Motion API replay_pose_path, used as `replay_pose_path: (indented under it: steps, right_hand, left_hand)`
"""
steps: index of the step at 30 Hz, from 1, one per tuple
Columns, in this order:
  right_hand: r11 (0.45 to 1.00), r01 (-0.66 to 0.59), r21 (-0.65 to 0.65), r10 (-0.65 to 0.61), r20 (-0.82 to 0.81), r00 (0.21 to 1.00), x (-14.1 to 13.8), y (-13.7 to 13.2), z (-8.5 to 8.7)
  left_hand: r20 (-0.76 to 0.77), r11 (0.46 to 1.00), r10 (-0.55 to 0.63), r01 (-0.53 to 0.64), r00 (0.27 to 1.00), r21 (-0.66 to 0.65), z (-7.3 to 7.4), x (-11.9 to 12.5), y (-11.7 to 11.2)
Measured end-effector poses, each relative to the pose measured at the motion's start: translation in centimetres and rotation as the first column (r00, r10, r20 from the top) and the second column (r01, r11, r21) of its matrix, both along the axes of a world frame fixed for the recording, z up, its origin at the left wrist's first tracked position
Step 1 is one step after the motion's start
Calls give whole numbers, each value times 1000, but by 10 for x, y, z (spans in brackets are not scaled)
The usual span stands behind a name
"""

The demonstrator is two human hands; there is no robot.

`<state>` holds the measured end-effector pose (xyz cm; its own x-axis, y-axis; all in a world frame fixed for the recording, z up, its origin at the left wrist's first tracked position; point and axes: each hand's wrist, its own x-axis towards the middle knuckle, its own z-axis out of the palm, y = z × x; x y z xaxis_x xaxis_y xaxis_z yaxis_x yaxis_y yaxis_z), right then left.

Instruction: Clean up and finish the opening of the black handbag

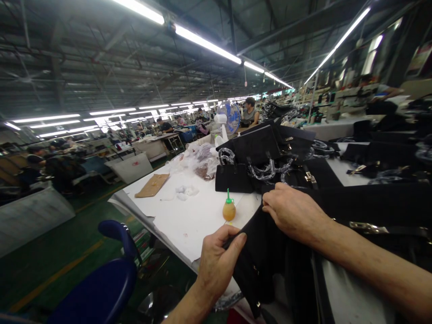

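My left hand (219,256) pinches the near edge of a black handbag (258,245), thumb on top and fingers behind. Farther up the same edge, my right hand (293,209) is closed on the bag, its fingers curled over the rim. The bag hangs tilted at the front of the white-covered table (175,225), with small metal fittings low on its side. Just beyond my hands stands a small squeeze bottle (229,210) with amber liquid and a green nozzle. My right forearm hides part of the black bags beneath it.
More black handbags (256,144) with plastic-wrapped handles are heaped at the back and right. Crumpled clear plastic (199,157) and a piece of brown cardboard (152,185) lie on the table. A blue fan (232,117) stands behind; a blue chair (97,288) is at lower left.
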<state>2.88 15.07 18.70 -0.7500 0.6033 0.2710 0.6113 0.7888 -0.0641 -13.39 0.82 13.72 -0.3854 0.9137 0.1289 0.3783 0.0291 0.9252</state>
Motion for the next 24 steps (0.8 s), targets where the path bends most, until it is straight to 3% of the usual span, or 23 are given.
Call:
replay_pose_path:
  steps: [5, 9, 13, 18, 21, 24]
  right_hand:
    - [999, 32, -11, -32, -18, 999, -3, 0, 3]
    - [996, -76, -41, 77, 21, 997, -5, 3, 6]
    - [991, -128, -47, 131, 48, 990, -4, 4, 8]
    - [989, -147, -31, 149, 61, 987, -6, -2, 11]
    - [991, -132, -18, 133, 64, 989, -2, -7, 11]
    - [997, -79, -7, 79, 39, 996, 10, -10, 10]
  left_hand:
    - [-17, 1000, -25, 25, 1000, 13, -1, -1, 0]
    - [-58, 999, -44, 45, 997, 23, -2, 0, -1]
    - [-61, 990, -137, 135, 989, -38, 13, -5, 0]
    - [-83, 924, -350, 329, 933, -193, 39, -12, 35]
    - [-132, 931, -349, 327, 928, -164, 37, -10, 63]
    - [-33, 932, -342, 335, 939, -137, 28, -6, 80]
